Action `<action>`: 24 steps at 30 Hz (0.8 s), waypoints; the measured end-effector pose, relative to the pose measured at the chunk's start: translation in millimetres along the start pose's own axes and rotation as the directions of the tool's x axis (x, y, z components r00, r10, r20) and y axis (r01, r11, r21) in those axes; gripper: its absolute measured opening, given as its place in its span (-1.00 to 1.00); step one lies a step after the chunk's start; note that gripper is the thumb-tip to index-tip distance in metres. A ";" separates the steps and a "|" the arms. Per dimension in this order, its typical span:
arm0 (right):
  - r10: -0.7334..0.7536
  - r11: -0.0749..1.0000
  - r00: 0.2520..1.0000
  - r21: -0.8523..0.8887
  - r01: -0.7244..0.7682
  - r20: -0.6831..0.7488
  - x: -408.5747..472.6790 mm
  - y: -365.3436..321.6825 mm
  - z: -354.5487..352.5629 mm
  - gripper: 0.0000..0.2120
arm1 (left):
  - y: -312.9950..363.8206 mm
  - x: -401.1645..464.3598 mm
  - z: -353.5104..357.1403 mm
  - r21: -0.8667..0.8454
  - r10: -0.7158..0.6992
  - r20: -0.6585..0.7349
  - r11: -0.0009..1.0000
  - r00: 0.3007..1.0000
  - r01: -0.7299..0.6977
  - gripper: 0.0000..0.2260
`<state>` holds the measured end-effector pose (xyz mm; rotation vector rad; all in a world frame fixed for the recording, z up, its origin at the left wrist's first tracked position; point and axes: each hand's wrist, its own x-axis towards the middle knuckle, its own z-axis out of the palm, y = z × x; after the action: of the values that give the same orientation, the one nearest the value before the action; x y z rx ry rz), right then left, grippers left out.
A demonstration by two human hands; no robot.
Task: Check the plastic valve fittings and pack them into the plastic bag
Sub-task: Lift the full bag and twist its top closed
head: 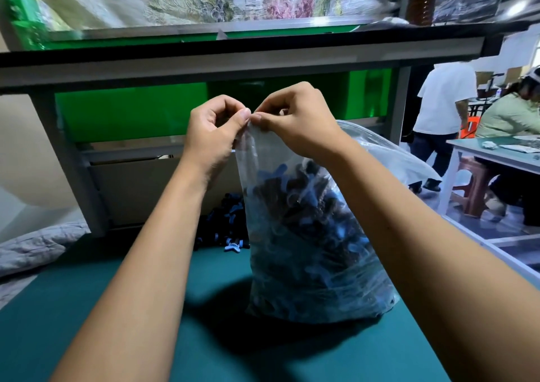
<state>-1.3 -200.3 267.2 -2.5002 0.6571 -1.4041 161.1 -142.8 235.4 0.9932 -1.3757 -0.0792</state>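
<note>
A clear plastic bag (pixel 306 250) stands upright on the teal table top (pixel 204 338), filled with several black and blue valve fittings (pixel 304 215). My left hand (pixel 213 136) and my right hand (pixel 295 124) meet above it, and both pinch the bag's top edge between thumb and fingers. The bag's neck hangs straight down from the pinch. A pile of loose fittings (pixel 225 224) lies on the table behind the bag, partly hidden by it.
A grey metal shelf frame (pixel 87 177) with green panels stands at the table's back edge. A grey cloth bundle (pixel 32 247) lies at the left. At the right, two people are beside another table (pixel 493 151) with a stool under it.
</note>
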 end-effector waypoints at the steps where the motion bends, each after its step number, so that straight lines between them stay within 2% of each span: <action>1: 0.007 1.000 1.000 0.029 -0.007 -0.005 -0.2 0.9 -0.3 -0.85 | 0.0 -0.6 1.6 0.008 0.012 0.008 1.000 1.000 -0.012 -0.80; 6: 0.029 0.999 1.000 0.033 -0.029 0.006 -2.7 3.3 -2.3 -0.88 | 0.3 -2.2 9.7 0.057 0.076 -0.036 0.996 0.996 -0.074 -0.81; 11: 0.004 0.990 1.000 -0.140 -0.008 -0.024 -4.9 7.5 -9.0 -0.85 | -1.2 -1.1 10.0 0.085 0.065 -0.079 0.995 0.995 -0.058 -0.86; 14: -0.041 0.975 0.998 -0.218 0.030 -0.046 -5.4 3.7 -6.6 -0.82 | 1.6 -2.4 14.1 0.030 -0.006 -0.023 1.000 1.000 0.007 -0.89; 16: -0.048 0.981 0.998 -0.190 0.038 -0.047 -6.8 4.5 -6.8 -0.82 | 1.5 -2.7 16.5 0.037 -0.016 0.015 0.999 1.000 0.015 -0.92; 18: -0.025 0.991 0.999 -0.134 0.022 -0.026 -9.6 8.5 -9.7 -0.81 | 0.2 -2.1 15.9 0.034 -0.002 -0.003 0.999 1.000 0.002 -0.92; 24: -0.017 0.972 0.999 -0.233 0.009 -0.031 -10.3 19.9 -14.4 -0.77 | -7.6 -4.7 19.1 0.032 0.011 -0.085 0.999 0.996 -0.008 -0.80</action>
<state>-23.7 -212.4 259.4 -2.6663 0.8596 -1.4517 147.7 -155.0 224.7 1.0055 -1.3065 -0.0078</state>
